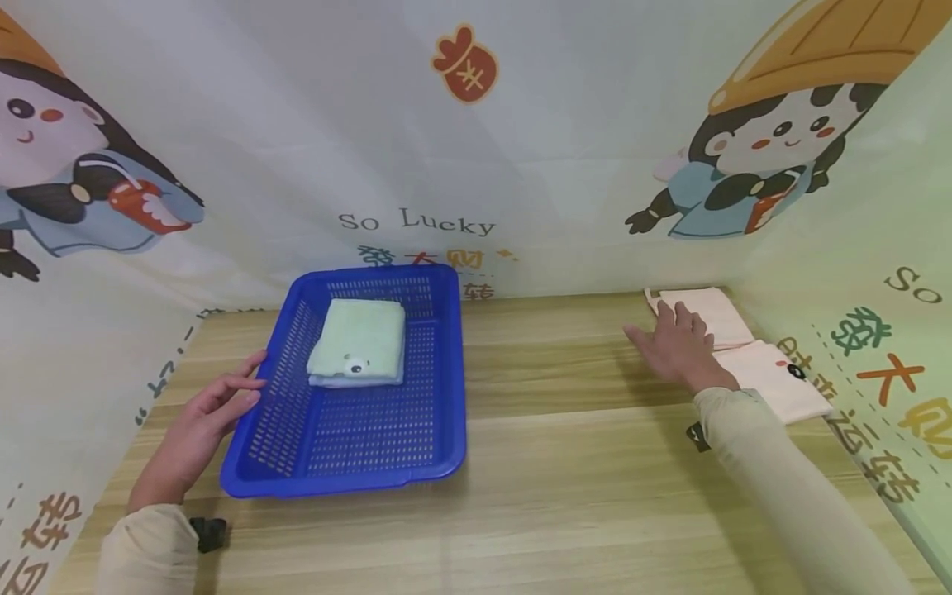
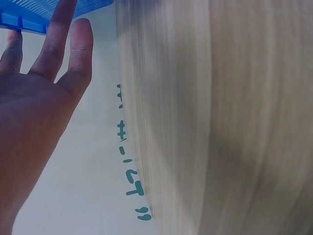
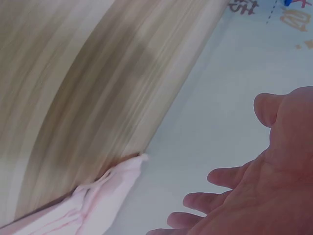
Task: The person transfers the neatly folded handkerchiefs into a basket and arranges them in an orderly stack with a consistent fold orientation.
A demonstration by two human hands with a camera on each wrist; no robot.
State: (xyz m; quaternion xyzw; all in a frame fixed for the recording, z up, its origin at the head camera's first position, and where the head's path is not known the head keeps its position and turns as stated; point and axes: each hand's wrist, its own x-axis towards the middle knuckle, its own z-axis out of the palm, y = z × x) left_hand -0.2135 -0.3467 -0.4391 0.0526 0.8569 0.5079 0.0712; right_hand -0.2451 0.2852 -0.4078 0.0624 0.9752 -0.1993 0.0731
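Pink cloth (image 1: pixel 720 316) part-hidden by right hand (image 1: pixel 678 345), grip empty; left hand (image 1: pixel 197 426), grip relaxed, at blue basket (image 1: pixel 449 388).

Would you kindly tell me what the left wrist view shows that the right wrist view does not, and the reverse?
Only the left wrist view shows the left hand, at the edge of a clearly visible blue basket.

Only the right wrist view shows the right hand, palm in sight, and pink cloth. A blue patch at its top edge is too small to identify.

Both show the wood-grain tabletop and the pale printed wall.
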